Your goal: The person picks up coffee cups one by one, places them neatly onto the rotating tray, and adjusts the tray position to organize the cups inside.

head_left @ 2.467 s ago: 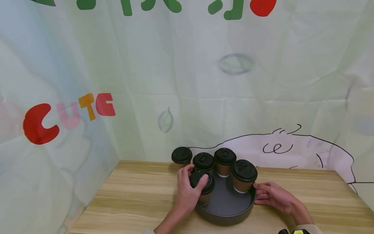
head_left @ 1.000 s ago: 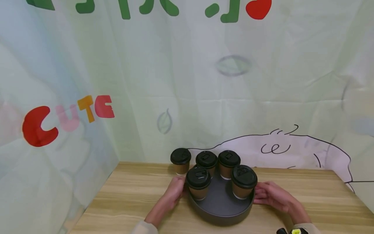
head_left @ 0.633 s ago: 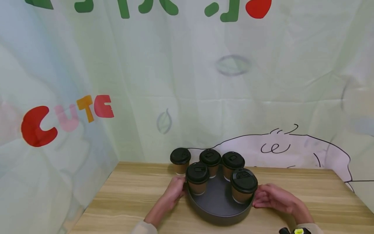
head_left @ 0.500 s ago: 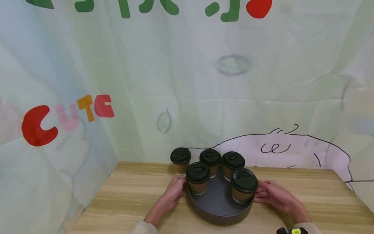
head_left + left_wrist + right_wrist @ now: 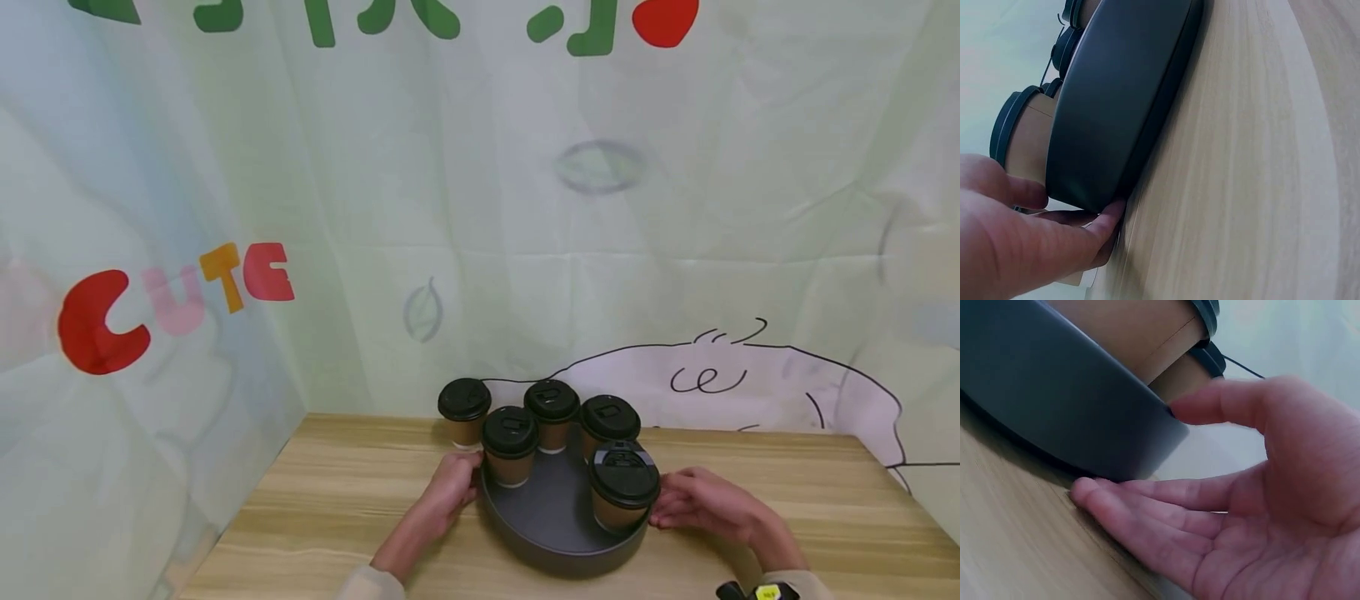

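A dark round tray [image 5: 555, 533] with a raised rim sits on the table. Several brown paper coffee cups [image 5: 510, 469] with black lids stand upright on it, spread around its edge. At the tray's left side my left hand [image 5: 447, 487] holds the wall, its thumb by the rim and its fingers low at the base in the left wrist view. On the opposite side, my right hand [image 5: 1260, 500] has its thumb on the rim and its fingertips at the tray's lower edge. The nearest coffee cup to it is the front right one [image 5: 618, 508].
One more lidded coffee cup [image 5: 465, 429] stands on the wooden table [image 5: 322, 500] behind my left hand, off the tray. A printed cloth backdrop [image 5: 480, 208] rises at the table's back and left side.
My left hand has left the front left cup and moved to the tray's side. The tray has turned with its cups: left one backward, back ones rightward, right one toward me.
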Tool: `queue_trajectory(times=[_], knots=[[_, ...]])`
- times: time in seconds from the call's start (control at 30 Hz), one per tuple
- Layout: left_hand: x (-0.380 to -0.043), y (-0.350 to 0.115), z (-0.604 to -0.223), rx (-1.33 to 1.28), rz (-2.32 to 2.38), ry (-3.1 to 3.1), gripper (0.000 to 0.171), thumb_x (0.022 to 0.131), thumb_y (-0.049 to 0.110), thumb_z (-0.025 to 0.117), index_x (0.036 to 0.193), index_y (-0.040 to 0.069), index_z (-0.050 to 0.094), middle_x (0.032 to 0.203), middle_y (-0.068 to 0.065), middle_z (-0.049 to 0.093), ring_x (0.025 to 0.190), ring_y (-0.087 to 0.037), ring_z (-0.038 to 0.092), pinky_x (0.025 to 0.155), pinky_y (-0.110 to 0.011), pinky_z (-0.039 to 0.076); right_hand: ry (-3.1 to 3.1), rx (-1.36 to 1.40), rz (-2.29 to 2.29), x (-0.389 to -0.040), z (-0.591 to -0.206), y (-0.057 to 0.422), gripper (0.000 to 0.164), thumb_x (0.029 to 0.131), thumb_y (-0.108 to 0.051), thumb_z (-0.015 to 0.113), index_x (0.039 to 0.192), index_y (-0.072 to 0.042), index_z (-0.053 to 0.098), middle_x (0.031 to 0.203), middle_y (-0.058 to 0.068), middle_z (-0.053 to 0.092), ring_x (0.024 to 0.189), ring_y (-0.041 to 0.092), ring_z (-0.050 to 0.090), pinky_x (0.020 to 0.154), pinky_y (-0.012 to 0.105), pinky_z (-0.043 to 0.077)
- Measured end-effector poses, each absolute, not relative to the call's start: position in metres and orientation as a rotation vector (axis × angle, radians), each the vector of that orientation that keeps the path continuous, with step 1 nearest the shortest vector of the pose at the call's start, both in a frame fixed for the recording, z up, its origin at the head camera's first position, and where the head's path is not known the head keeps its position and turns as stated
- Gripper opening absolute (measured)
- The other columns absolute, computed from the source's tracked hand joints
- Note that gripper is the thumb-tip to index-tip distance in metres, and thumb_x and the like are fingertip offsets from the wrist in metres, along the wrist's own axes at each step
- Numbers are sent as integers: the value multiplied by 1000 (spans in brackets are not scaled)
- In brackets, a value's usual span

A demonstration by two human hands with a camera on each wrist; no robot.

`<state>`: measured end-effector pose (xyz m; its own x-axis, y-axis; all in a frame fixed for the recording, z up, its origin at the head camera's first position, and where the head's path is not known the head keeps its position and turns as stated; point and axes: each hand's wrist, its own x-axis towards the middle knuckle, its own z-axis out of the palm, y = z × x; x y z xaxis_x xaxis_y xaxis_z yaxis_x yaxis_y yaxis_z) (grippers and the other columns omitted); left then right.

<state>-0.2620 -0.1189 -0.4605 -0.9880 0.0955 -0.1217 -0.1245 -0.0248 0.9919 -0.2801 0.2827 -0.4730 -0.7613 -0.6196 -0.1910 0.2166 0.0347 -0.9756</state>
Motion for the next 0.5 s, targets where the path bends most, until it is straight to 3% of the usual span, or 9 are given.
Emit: queue_trajectory(times=[0.27,0.5], knots=[[-261,-119,-458,-39,2150,2066,23,100,9,43,87,8,62,95,-2,57,90,-15,55,74,-24,48,1761,-424,-1859,-283,-472,271,45,114,-20,39,133,18,53,112,15,74,103,20,71,92,37,57],[-260,-118,-457,-47,2134,2063,29,107,13,41,104,-3,65,102,-6,60,93,-16,56,77,-26,50,1678,-420,-1826,-281,-472,277,38,113,-18,40,124,12,60,111,18,74,99,22,73,93,39,57]])
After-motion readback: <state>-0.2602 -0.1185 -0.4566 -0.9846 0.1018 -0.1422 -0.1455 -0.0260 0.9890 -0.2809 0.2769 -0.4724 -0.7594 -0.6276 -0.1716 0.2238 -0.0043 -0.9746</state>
